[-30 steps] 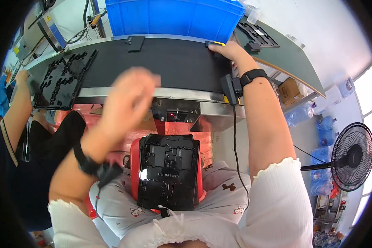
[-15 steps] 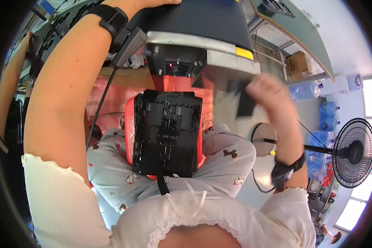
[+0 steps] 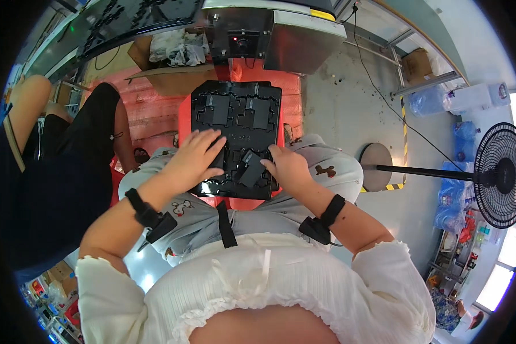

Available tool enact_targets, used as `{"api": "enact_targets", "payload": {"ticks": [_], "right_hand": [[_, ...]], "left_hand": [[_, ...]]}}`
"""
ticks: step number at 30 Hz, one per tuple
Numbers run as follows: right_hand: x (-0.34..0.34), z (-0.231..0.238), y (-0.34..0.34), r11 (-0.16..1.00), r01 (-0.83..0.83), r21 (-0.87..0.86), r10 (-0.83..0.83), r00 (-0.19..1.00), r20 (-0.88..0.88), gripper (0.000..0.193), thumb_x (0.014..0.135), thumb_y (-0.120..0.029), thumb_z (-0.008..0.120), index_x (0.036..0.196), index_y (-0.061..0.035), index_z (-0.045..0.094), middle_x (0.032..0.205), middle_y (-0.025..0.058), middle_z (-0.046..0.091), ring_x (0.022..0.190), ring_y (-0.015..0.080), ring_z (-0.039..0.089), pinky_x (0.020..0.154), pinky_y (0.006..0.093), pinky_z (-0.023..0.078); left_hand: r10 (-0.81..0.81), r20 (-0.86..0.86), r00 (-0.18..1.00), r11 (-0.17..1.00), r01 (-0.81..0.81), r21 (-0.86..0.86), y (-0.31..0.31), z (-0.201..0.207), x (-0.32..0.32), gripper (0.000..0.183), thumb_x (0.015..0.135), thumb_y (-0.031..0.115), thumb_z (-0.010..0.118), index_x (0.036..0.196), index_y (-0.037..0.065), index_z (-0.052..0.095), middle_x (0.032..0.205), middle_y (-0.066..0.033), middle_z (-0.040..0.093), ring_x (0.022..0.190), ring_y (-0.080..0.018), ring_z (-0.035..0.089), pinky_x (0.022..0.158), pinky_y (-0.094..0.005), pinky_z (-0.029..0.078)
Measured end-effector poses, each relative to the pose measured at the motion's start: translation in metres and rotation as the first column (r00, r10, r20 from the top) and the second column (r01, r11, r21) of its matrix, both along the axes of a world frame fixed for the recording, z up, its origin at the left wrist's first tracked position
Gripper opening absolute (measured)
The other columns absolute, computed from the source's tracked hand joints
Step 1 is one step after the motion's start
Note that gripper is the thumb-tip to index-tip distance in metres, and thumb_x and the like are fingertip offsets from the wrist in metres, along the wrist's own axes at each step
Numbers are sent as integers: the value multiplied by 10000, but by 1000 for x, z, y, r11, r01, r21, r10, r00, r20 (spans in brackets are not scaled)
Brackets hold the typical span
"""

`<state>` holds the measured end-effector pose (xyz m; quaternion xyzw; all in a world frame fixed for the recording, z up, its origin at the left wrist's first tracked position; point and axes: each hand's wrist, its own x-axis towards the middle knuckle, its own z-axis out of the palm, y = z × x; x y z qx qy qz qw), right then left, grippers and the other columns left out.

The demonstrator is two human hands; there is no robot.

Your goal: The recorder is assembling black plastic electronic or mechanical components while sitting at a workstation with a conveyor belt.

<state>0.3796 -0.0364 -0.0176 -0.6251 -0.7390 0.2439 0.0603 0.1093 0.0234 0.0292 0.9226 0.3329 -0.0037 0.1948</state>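
Note:
A black moulded plastic tray (image 3: 235, 137) rests across my lap, over a red surface. Flat black rectangular pieces lie in its pockets, among them an upper left piece (image 3: 217, 110) and an upper right piece (image 3: 258, 113). In the lower right pocket another black piece (image 3: 251, 169) sits tilted. My left hand (image 3: 196, 159) is spread, palm down, over the tray's lower left pocket and hides most of it. At the tray's right edge is my right hand (image 3: 291, 168), thumb and forefinger apart, with the thumb tip close to the tilted piece.
A metal-sided machine (image 3: 304, 40) with a small red light stands ahead. Left of it is an open cardboard box (image 3: 175, 80) holding plastic bags. A co-worker's dark-clothed leg (image 3: 92, 126) is close on my left. A black fan (image 3: 501, 172) and blue water bottles (image 3: 464, 137) stand right.
Both hands have come down to the tray, the left from the machine's top, the right from its right side with a dark flat piece. The view has tilted, so the machine appears higher.

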Motion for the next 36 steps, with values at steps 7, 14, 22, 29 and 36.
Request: {"api": "enact_targets", "payload": {"ticks": [7, 14, 22, 29, 36], "right_hand": [[-1, -32, 13, 959, 267, -97, -278, 952, -130, 496, 887, -270, 672, 1217, 56, 495, 1043, 275, 647, 961, 445, 637, 826, 494, 510], [0, -36, 62, 973, 210, -90, -211, 977, -4, 483, 887, -178, 654, 1233, 70, 427, 1058, 308, 624, 1026, 475, 610, 881, 524, 493], [-2, -40, 29, 976, 198, -87, -205, 976, -68, 341, 917, -163, 602, 1105, 39, 401, 800, 298, 647, 813, 482, 655, 728, 541, 524], [-8, 8, 42, 987, 108, -122, -106, 994, 26, 385, 931, -291, 600, 1088, 40, 481, 817, 281, 654, 818, 453, 663, 714, 534, 523], [36, 157, 138, 531, -183, 828, 64, 982, 176, 667, 727, -218, 788, 1315, -56, 517, 1150, 153, 550, 1071, 358, 552, 875, 456, 483]], "left_hand": [[-58, 120, 991, 998, 56, 25, -27, -76, -33, 687, 838, 263, 708, 1424, 26, 437, 1557, -186, 301, 1447, -363, 289, 1176, -529, 242], [89, 218, 972, 991, -110, 82, -31, -82, -8, 611, 859, 250, 684, 1369, -22, 484, 1550, -223, 296, 1437, -407, 288, 1167, -557, 236], [68, 204, 977, 998, -67, -12, -45, -81, -20, 623, 868, 247, 671, 1382, -37, 465, 1556, -218, 289, 1446, -407, 268, 1177, -559, 209], [124, 116, 985, 992, -119, -53, -47, -74, -15, 597, 873, 273, 665, 1374, -4, 495, 1560, -170, 307, 1452, -353, 276, 1183, -546, 199], [160, -2, 987, 975, -157, 159, -57, -71, -15, 566, 862, 311, 667, 1332, 19, 545, 1522, -139, 369, 1409, -316, 343, 1138, -577, 232]]}}
